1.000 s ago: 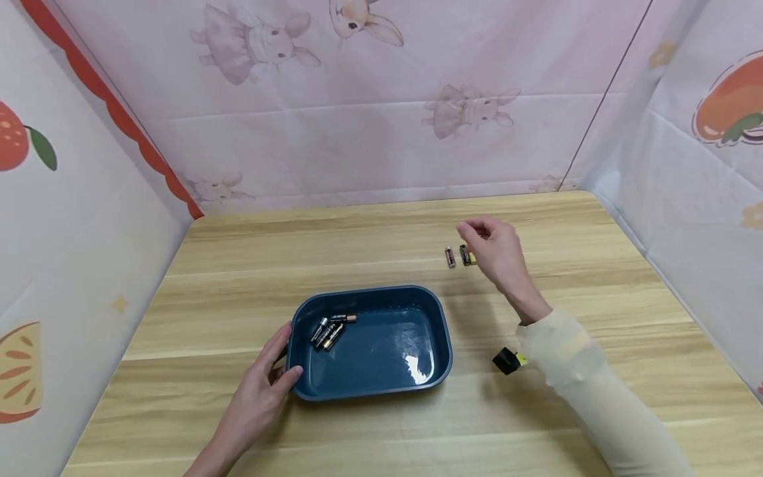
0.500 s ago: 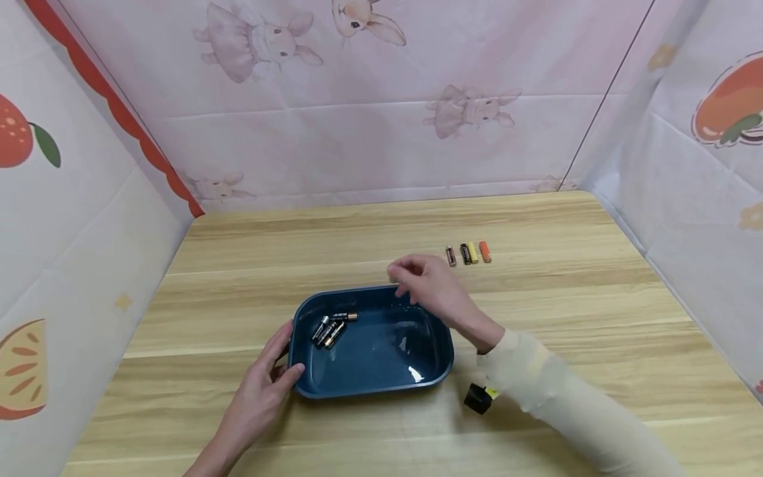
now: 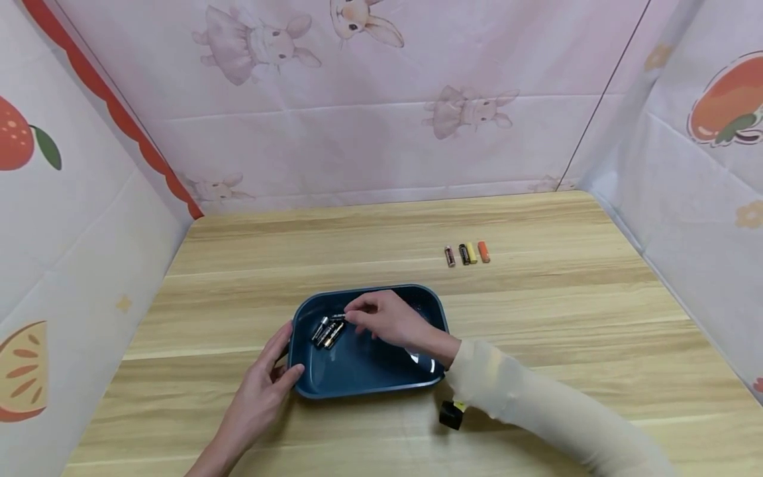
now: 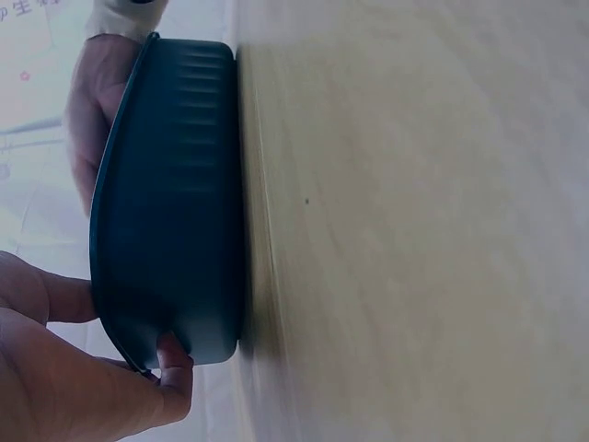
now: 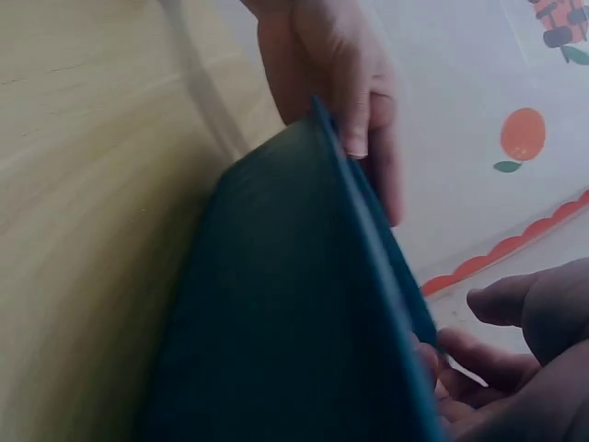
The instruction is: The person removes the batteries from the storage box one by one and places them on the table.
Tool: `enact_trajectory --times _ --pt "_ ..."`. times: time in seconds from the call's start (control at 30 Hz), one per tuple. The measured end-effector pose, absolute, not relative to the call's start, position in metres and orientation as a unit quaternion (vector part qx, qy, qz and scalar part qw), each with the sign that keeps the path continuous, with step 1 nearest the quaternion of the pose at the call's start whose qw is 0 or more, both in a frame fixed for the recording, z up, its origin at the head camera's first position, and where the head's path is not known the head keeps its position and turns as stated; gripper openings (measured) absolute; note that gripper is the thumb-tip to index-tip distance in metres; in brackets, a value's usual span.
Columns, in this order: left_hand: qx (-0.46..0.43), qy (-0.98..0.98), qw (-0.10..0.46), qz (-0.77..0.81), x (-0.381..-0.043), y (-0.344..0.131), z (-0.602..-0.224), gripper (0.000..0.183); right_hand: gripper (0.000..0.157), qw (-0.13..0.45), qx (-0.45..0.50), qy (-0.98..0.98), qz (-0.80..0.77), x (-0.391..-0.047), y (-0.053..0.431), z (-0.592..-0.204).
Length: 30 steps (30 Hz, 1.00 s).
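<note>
A dark blue tray [image 3: 375, 391] with raised sides stands on the table, holding several black AA-size batteries [image 3: 324, 334] in its left part. My left hand [image 3: 259, 391] grips the tray's left end, thumb at the rim, and in the left wrist view a finger [image 4: 173, 354] presses the outer wall. My right hand [image 3: 390, 321] reaches inside, its fingertips at the end of the battery lying crosswise [image 3: 337, 317] and covering that end. The right wrist view shows a gap between thumb and fingers [image 5: 483, 359]; the tray wall hides what lies below them.
Behind the tray, to the right, a row of batteries lies on the wooden table [image 3: 268, 252]: a pinkish one [image 3: 450, 256], a black one [image 3: 464, 254], a yellow one [image 3: 471, 252] and an orange one [image 3: 483, 252]. Printed curtains [image 3: 357, 152] stand around the table.
My right hand has come from above the battery row at the back, down and left into the tray, uncovering the yellow and orange batteries. My left hand and the tray have stayed put.
</note>
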<state>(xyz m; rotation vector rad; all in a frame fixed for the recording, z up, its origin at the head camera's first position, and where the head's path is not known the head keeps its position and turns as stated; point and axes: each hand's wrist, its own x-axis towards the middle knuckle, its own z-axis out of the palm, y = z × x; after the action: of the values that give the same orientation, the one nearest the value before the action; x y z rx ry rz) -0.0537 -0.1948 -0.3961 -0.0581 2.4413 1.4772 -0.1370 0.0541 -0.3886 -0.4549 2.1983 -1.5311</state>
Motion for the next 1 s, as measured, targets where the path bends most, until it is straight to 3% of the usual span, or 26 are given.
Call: enact_trajectory --times 0.23,0.7,1.0 --pt "0.0 0.845 0.13 0.518 -0.052 -0.196 -0.398 0.071 0.022 0.216 -0.179 0.79 -0.545 -0.141 0.042 -0.405" --pt "-0.003 0.843 0.131 0.521 -0.052 -0.195 -0.398 0.072 0.026 0.211 -0.231 0.83 -0.462 -0.145 0.033 -0.406" --pt "-0.004 0.845 0.131 0.519 -0.052 -0.196 -0.399 0.072 0.024 0.154 -0.281 0.862 -0.393 -0.147 0.032 -0.41"
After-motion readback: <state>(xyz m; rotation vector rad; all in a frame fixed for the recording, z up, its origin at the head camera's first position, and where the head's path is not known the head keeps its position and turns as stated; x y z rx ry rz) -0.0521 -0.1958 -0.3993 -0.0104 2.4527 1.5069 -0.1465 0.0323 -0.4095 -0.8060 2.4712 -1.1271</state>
